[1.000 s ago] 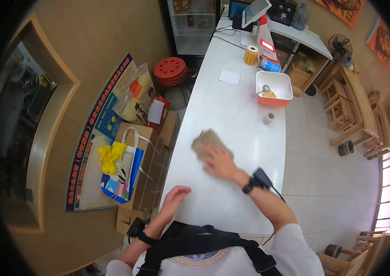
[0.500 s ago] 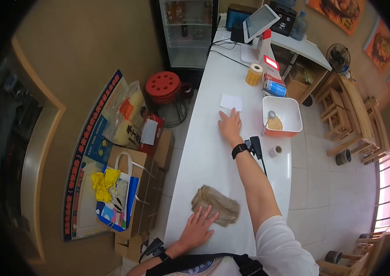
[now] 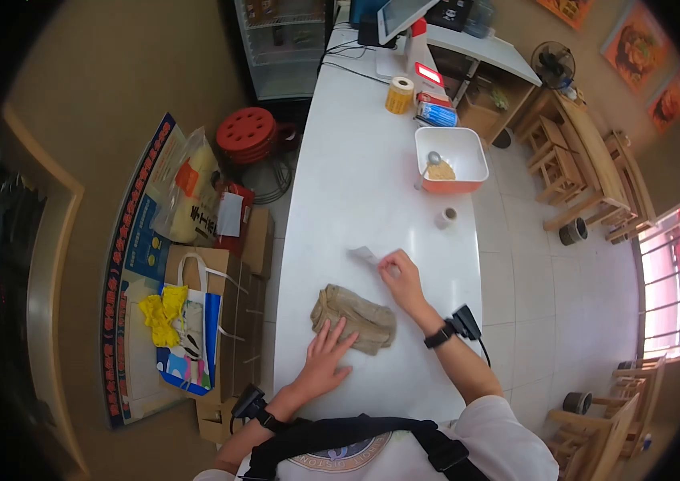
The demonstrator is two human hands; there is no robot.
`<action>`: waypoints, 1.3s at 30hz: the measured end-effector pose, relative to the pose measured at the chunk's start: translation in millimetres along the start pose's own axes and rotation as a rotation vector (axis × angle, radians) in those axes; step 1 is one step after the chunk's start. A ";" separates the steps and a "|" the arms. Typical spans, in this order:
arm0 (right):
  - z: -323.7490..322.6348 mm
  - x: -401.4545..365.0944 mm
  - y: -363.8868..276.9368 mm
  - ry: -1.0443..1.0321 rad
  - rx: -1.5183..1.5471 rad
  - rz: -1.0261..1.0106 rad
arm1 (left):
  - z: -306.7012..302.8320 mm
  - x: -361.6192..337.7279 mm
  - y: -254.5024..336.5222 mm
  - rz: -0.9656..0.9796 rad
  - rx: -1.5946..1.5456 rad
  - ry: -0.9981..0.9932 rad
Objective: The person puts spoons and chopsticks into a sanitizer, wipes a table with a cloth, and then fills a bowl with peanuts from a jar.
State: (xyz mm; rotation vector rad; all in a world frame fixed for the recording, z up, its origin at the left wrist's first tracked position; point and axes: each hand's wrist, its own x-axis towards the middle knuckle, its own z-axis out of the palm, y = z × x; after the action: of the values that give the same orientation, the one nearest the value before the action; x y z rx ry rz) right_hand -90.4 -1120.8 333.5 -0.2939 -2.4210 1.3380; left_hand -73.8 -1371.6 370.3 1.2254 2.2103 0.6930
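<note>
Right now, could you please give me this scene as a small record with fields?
left hand: spread, fingers on brown cloth
right hand: pinching white paper
surface: white counter
container: orange-and-white bowl, spoon inside
rolls: yellow roll beyond the bowl, small roll on its near side
floor beside counter: red stools, stacked

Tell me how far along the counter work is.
Done: the paper has left its place beside the bowl. In hand: the right hand pinches it; the left hand rests on the cloth. Left: the paper isn't set down; wiping progress is unclear.
</note>
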 end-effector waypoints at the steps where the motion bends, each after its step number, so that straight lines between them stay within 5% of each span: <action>1: -5.5 -15.3 -12.7 0.005 0.282 0.135 | 2.5 -0.4 -4.4 0.031 -0.133 0.115; 3: -18.1 -43.3 -50.8 0.048 0.544 0.232 | 2.8 -3.6 1.5 0.043 -0.279 0.216; 5: -24.4 -75.9 -91.3 0.070 0.824 0.378 | -14.7 -2.9 28.9 -0.117 -1.120 0.260; 7: -29.2 -85.3 -113.8 -0.037 1.025 0.379 | -28.8 -4.7 50.1 -0.003 -1.394 0.287; 12: -18.9 -101.6 -111.2 0.090 0.913 0.273 | -40.6 -20.9 54.5 -0.152 -1.266 0.334; 13: -3.6 -109.1 -85.2 0.036 0.680 0.201 | -39.4 -26.7 52.4 -0.141 -1.225 0.408; 15: 17.2 -102.4 -67.9 -0.194 -0.352 -0.353 | -29.5 -44.4 33.0 -0.178 -1.199 0.405; 18: 9.2 -90.7 -64.2 -0.232 -0.484 -0.425 | -2.1 -80.5 -0.8 -0.396 -1.031 0.416; 24: -94.2 -91.8 10.1 0.240 -0.646 0.121 | 37.2 -122.0 -24.7 -0.571 -0.836 0.367; 29: -125.1 2.2 65.0 0.494 -0.325 0.143 | 48.5 -106.2 -27.6 -0.499 -0.797 0.631; 32: -117.2 45.6 45.5 0.370 -0.401 0.323 | 42.9 -106.3 -25.4 -0.549 -0.765 0.579; 35: -83.1 72.9 28.9 0.184 -0.571 0.350 | 37.9 -106.2 -22.6 -0.578 -0.768 0.546; 39: -24.0 114.3 17.3 0.223 -0.664 0.237 | 35.3 -99.6 -17.9 -0.595 -0.804 0.606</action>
State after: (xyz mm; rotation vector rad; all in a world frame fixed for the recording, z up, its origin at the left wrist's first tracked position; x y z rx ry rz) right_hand -185.0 -1053.3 354.4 -0.8677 -2.6126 0.4900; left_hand -15.9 -1459.8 351.4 -0.0634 2.1609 1.5980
